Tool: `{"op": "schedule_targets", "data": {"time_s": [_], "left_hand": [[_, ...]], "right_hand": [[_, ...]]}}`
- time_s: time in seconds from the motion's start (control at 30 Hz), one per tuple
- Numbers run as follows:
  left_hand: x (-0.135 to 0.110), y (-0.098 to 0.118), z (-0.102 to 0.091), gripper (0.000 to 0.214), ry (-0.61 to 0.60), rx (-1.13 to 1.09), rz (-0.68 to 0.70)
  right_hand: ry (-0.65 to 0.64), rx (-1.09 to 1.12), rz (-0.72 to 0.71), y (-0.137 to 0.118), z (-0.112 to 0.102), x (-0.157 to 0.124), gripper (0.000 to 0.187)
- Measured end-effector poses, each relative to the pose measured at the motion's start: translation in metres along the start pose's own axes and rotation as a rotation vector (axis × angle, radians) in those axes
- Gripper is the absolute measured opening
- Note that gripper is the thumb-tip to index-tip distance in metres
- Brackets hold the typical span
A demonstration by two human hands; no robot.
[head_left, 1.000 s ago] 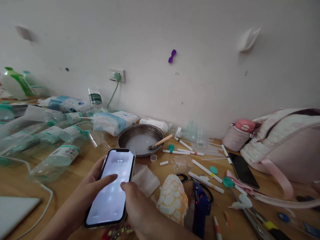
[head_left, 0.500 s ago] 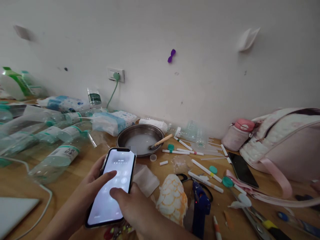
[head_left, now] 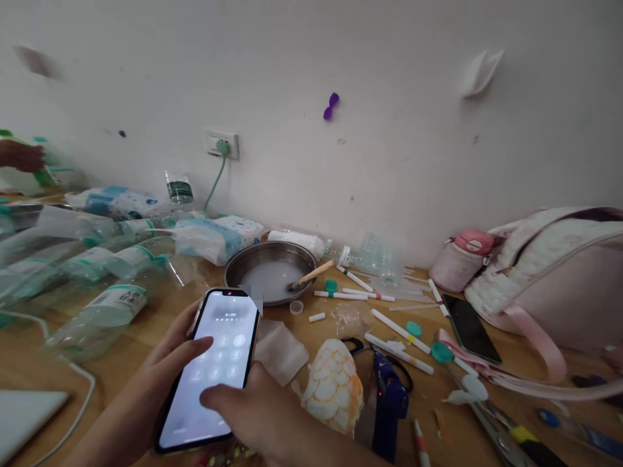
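A smartphone [head_left: 214, 389] stands tilted towards me, its lit screen showing a number keypad with a row of dots above. My left hand [head_left: 170, 363] wraps its left edge, the thumb lying over the screen. My right hand [head_left: 257, 402] grips the lower right edge, its thumb over the lower keys; the fingers behind the phone are hidden. Just right of my right hand lies a white scale-patterned piece with orange lines [head_left: 333, 386]. Beside that is a blue glue gun [head_left: 389, 402] with a small red light. Behind the phone sits a metal bowl [head_left: 228, 275] of cloudy liquid, a brush [head_left: 314, 275] resting across its rim.
Several plastic bottles [head_left: 117, 305] and tissue packs [head_left: 214, 237] crowd the left. Markers [head_left: 399, 353], scissors [head_left: 496, 428] and a dark phone [head_left: 472, 327] lie to the right, near a pink backpack [head_left: 559, 279]. Another person's hand [head_left: 22, 155] is at far left by a green-labelled bottle.
My right thumb has shifted left and down over the keypad, and more dots look filled. Another person's hand has come into view at the far left. The view has turned slightly.
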State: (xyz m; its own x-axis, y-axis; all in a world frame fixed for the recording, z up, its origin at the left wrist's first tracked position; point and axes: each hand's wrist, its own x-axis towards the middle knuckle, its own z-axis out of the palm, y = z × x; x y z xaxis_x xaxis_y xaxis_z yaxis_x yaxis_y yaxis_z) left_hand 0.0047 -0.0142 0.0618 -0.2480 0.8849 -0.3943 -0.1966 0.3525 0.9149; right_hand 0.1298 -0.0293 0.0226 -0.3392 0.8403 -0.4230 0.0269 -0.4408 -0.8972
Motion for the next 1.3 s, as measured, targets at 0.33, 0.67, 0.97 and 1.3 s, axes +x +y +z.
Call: {"op": "schedule_targets", "data": {"time_s": [0.33, 0.67, 0.97, 1.3], "left_hand": [[0.014, -0.011, -0.015, 0.077, -0.138, 0.021, 0.016], [0.017, -0.015, -0.017, 0.079, -0.186, 0.085, 0.014], [0.025, -0.020, -0.023, 0.095, -0.209, 0.088, -0.030], [0.008, -0.007, -0.006, 0.086, -0.146, 0.051, -0.030]], "right_hand": [[0.034, -0.024, 0.084, -0.026, -0.002, -0.017, 0.050], [-0.116, 0.125, 0.162, -0.021, -0.005, -0.013, 0.072], [-0.356, 0.336, 0.061, -0.007, -0.010, -0.003, 0.052], [-0.293, 0.359, 0.126, -0.019, -0.014, -0.012, 0.076]]}}
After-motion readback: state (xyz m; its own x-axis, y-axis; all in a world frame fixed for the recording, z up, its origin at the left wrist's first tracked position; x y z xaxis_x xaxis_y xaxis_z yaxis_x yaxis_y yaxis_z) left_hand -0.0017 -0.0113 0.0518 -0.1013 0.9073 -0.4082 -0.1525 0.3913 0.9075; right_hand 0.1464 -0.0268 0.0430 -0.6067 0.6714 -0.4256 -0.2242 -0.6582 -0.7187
